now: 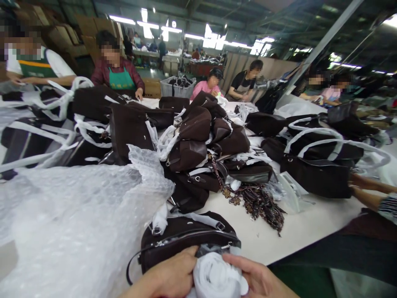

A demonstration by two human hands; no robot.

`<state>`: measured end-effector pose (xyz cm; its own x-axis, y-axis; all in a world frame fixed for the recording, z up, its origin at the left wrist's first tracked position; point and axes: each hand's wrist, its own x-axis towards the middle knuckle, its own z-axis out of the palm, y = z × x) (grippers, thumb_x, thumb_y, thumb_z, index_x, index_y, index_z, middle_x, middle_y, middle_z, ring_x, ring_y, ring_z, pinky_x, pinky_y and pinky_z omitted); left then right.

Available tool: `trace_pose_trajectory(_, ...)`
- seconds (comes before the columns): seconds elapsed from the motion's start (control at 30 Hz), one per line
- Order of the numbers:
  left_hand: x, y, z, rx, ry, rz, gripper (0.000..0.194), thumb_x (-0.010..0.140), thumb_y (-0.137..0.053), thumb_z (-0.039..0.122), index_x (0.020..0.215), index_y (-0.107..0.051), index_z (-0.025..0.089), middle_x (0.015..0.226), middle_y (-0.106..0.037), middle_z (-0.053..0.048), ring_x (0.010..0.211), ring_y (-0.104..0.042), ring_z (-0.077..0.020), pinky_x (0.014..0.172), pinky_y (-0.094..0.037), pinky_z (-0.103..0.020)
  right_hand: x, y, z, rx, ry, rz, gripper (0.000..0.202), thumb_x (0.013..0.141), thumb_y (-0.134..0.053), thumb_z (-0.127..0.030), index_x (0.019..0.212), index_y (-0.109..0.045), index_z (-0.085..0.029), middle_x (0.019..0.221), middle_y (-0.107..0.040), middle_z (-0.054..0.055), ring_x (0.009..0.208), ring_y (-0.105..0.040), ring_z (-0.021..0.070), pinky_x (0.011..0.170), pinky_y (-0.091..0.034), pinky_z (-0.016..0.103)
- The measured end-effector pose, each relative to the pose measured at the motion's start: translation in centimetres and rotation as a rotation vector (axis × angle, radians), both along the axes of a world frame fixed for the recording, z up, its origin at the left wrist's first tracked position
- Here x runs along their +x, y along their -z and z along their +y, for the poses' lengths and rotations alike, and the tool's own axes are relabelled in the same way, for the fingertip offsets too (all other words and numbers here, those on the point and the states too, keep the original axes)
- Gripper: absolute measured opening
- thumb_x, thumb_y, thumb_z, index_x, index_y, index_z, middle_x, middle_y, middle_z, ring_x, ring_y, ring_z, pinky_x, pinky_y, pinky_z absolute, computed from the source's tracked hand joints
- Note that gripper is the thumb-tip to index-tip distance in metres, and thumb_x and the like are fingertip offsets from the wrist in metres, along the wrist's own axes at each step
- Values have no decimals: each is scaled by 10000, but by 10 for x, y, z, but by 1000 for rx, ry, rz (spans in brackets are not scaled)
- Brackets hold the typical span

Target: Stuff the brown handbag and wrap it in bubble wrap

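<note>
Head view: a cylindrical roll of white, layered soft wrapping (217, 278) stands at the near table edge, in front of a rounded dark brown fabric bag (192, 225) with a metal zip. The right hand (259, 278) grips the roll, thumb along its upper rim; the left hand (178, 273) lies curled against its left side — whether it is closed on the roll cannot be told. Crinkled, translucent bubble wrap (77, 219) crowds the left foreground beside the bag. Directly beyond, a heap of soft dark brown bags (194, 124) with smooth, shinier trim blocks the middle of the pale, flat table (310, 225). Braided dark cords with metal ornaments (260, 205) lie bunched at the heap's right edge. Farther right, a co-worker's forearms (374, 192) reach to a boxy dark brown bag with white-wrapped loop handles (316, 178).
</note>
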<state>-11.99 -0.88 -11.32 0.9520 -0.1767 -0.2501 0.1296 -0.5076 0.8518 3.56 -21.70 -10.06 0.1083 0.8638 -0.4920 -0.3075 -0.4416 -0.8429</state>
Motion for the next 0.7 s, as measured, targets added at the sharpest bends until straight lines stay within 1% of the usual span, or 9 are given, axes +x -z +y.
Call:
trace_pose_trajectory(0.07, -3, -1, -1, -31, -45, 46, 359, 887, -466, 150, 1159, -677, 252, 1295, -618, -47, 1163, -595, -221, 1065, -453, -336, 1, -1, 2, 27, -78, -345, 496, 829, -690, -435, 1301, -638, -293, 1214, -666, 114, 1124, -640, 297, 1002, -492, 443)
trace_pose_trajectory(0.13, -7, -3, -2, -17, -115, 117, 334, 867, -460, 131, 1096, -683, 225, 1198, -656, -63, 1089, -627, -219, 1019, -483, -332, 4, -5, 3, 5, -167, -702, 361, 905, -595, -348, 1257, -669, -313, 1165, -679, 105, 1077, -643, 295, 962, -495, 444)
trace_pose_trajectory(0.23, -12, -7, -5, 37, -201, 209, 269, 858, -469, 144, 1010, -686, 187, 1135, -673, -95, 1050, -652, -233, 989, -504, -336, 9, -11, 8, -112, -375, -1109, 347, 914, -579, -274, 1243, -657, -350, 1049, -704, 62, 950, -682, 288, 800, -531, 399)
trace_pose_trajectory(0.33, -16, -12, -6, 48, -263, 283, 277, 862, -530, 218, 1090, -674, 153, 1337, -605, -147, 1227, -597, -280, 1100, -445, -391, 10, -11, 16, -175, -483, -1349, 217, 815, -720, -233, 1022, -710, -300, 975, -689, 49, 859, -683, 294, 699, -527, 368)
trace_pose_trajectory(0.43, -18, -12, -7, 25, -324, 343, 502, 828, -630, 268, 1304, -579, 119, 1554, -414, -194, 1411, -440, -312, 1193, -343, -425, 4, -4, 29, -124, -553, -1442, 192, 762, -767, -151, 905, -681, -246, 1030, -678, 52, 901, -675, 289, 722, -531, 360)
trace_pose_trajectory(0.5, -19, -9, -8, 100, -333, 343, 539, 841, -644, 283, 1334, -556, 83, 1543, -418, -227, 1411, -445, -314, 1185, -359, -416, -2, 5, 38, -149, -632, -1412, 238, 780, -729, -84, 964, -676, -225, 1044, -693, 59, 933, -685, 294, 720, -520, 349)
trace_pose_trajectory(0.53, -19, -6, -9, 183, -302, 326, 479, 866, -626, 283, 1292, -590, 68, 1477, -495, -243, 1361, -505, -323, 1151, -405, -423, -4, 10, 43, -175, -666, -1391, 252, 783, -709, -61, 981, -679, -214, 1032, -704, 67, 926, -694, 301, 697, -504, 340)
trace_pose_trajectory(0.6, -20, -2, -11, 358, -175, 275, 283, 899, -581, 223, 1115, -694, 80, 1211, -683, -232, 1160, -653, -349, 1009, -520, -460, -6, 17, 54, -213, -701, -1351, 227, 792, -662, -46, 965, -685, -191, 984, -726, 83, 871, -709, 302, 637, -454, 319)
trace_pose_trajectory(0.7, -20, 2, -14, 555, 84, 131, 169, 878, -582, 148, 876, -751, 139, 824, -745, -156, 849, -729, -343, 747, -577, -432, -3, 13, 67, -187, -693, -1296, 150, 860, -557, -95, 920, -670, -173, 882, -743, 87, 796, -712, 264, 600, -391, 301)
